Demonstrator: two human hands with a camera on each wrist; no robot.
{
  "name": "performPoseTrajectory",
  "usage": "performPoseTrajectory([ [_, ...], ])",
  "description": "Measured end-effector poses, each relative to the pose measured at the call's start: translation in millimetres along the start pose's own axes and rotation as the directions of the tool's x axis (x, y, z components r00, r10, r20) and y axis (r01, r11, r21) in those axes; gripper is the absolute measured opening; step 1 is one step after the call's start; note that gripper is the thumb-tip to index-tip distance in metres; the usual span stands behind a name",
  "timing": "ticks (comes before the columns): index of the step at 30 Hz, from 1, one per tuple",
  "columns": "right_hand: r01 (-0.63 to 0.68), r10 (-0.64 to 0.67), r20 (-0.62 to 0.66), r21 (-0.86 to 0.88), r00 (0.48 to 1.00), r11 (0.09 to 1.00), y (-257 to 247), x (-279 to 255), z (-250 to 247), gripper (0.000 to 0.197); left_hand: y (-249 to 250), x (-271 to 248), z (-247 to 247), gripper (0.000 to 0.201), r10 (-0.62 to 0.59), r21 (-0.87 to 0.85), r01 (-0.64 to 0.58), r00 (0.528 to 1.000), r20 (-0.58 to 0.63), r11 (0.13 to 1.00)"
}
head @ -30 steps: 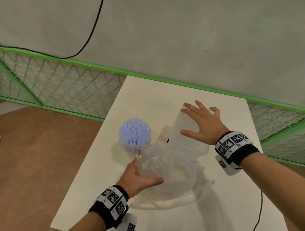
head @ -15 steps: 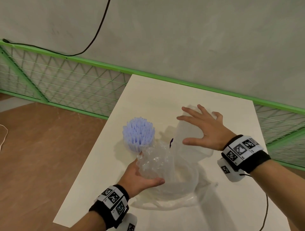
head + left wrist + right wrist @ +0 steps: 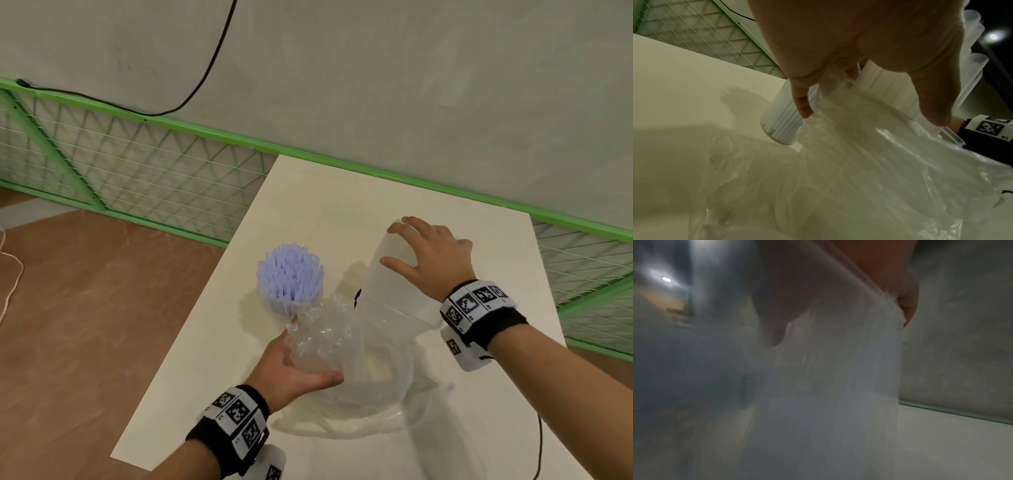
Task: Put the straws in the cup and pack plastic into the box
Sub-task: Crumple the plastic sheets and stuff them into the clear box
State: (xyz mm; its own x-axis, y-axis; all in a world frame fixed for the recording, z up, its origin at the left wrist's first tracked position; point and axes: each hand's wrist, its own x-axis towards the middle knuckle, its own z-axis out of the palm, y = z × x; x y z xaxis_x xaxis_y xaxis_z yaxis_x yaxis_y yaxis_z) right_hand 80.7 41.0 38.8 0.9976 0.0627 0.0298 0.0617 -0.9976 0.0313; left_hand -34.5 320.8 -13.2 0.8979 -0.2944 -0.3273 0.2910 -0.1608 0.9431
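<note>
A clear cup of pale blue straws (image 3: pixel 289 281) stands upright on the white table (image 3: pixel 325 212); the left wrist view shows the cup (image 3: pixel 781 123) just beyond my fingers. A translucent plastic box (image 3: pixel 394 294) lies tilted, its mouth toward me. My right hand (image 3: pixel 435 260) lies over its raised far end, fingers bent round the edge. Through the wall of the box (image 3: pixel 838 386) the thumb shows. My left hand (image 3: pixel 291 370) grips a crumpled wad of clear plastic (image 3: pixel 318 339) at the box's mouth. More plastic (image 3: pixel 859 162) trails onto the table.
The table's left edge (image 3: pixel 191 342) drops to a wooden floor. A green mesh fence (image 3: pixel 154 178) runs behind the table along a grey wall. A black cable (image 3: pixel 537 445) hangs at the table's near right.
My right hand lifted slightly off the box half a second ago and is back on its far end. The left hand and its plastic have hardly moved.
</note>
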Motion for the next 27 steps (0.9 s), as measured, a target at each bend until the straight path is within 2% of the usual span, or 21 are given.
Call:
performPoseTrajectory([
  [4, 0.011, -0.006, -0.042, 0.121, 0.999, 0.993, 4.7, 1.9, -2.1, 0.040, 0.3, -0.7, 1.0, 0.066, -0.001, -0.007, 0.001, 1.000, -0.011, 1.000],
  [7, 0.019, -0.006, -0.048, 0.276, 0.999, 0.961, 13.2, 2.2, -9.9, 0.041, 1.1, -0.9, 2.6, 0.066, 0.005, -0.017, -0.005, 1.000, -0.012, 1.000],
  [8, 0.026, -0.024, -0.011, 0.232, 1.000, 0.972, 13.9, 0.7, -11.3, 0.044, 1.6, -0.9, 2.8, 0.066, 0.001, -0.024, -0.002, 1.000, -0.016, 1.000],
  [10, 0.065, -0.068, 0.091, 0.029, 0.994, 0.997, 11.7, -5.0, -9.1, 0.048, 1.4, -1.0, 3.0, 0.066, -0.005, -0.032, 0.004, 1.000, -0.022, 0.999],
  [12, 0.103, -0.102, 0.048, -0.034, 0.994, 0.994, 7.7, -13.1, -13.2, 0.051, 1.2, -1.2, 3.9, 0.066, -0.007, -0.036, 0.006, 1.000, -0.022, 0.999],
  [13, 0.099, -0.099, -0.028, 0.010, 0.995, 0.995, 4.1, -18.5, -20.6, 0.051, 0.7, -1.0, 4.0, 0.065, -0.006, -0.039, 0.005, 1.000, -0.024, 0.999],
  [15, 0.109, -0.064, -0.213, 0.208, 0.975, 0.972, -4.2, -34.2, -38.4, 0.045, -0.1, -1.2, 4.6, 0.066, -0.010, -0.053, 0.008, 1.000, -0.027, 0.999],
  [17, 0.197, -0.044, -0.324, 0.455, 0.945, 0.869, -17.2, -58.3, -52.2, 0.034, -0.4, -1.2, 5.6, 0.066, -0.007, -0.066, 0.005, 1.000, -0.025, 0.998],
  [18, 0.241, -0.063, -0.323, 0.550, 0.944, 0.800, -26.0, -73.5, -55.7, 0.033, -0.5, -1.1, 6.2, 0.066, -0.007, -0.070, 0.006, 1.000, -0.024, 0.998],
  [20, 0.231, -0.142, -0.187, 0.660, 0.972, 0.714, -45.9, -106.2, -56.2, 0.048, -1.3, -0.3, 7.0, 0.066, -0.010, -0.082, 0.008, 1.000, -0.026, 0.997],
  [21, 0.191, -0.188, -0.080, 0.682, 0.979, 0.706, -54.8, -120.5, -52.5, 0.060, -2.2, 0.3, 7.5, 0.066, -0.008, -0.082, 0.006, 1.000, -0.025, 0.997],
  [23, 0.126, -0.260, 0.094, 0.690, 0.961, 0.712, -69.4, -140.5, -39.4, 0.085, -2.9, 0.7, 9.2, 0.067, 0.003, -0.068, -0.004, 1.000, -0.017, 0.998],
  [25, 0.106, -0.257, 0.116, 0.696, 0.959, 0.710, -81.0, -150.2, -25.0, 0.101, -3.0, -0.1, 12.0, 0.066, 0.010, -0.071, -0.011, 1.000, -0.014, 0.997],
  [27, 0.108, -0.192, 0.038, 0.710, 0.981, 0.696, -89.0, -149.8, -16.0, 0.101, -1.8, -0.9, 14.4, 0.066, 0.019, -0.083, -0.019, 1.000, -0.011, 0.996],
])
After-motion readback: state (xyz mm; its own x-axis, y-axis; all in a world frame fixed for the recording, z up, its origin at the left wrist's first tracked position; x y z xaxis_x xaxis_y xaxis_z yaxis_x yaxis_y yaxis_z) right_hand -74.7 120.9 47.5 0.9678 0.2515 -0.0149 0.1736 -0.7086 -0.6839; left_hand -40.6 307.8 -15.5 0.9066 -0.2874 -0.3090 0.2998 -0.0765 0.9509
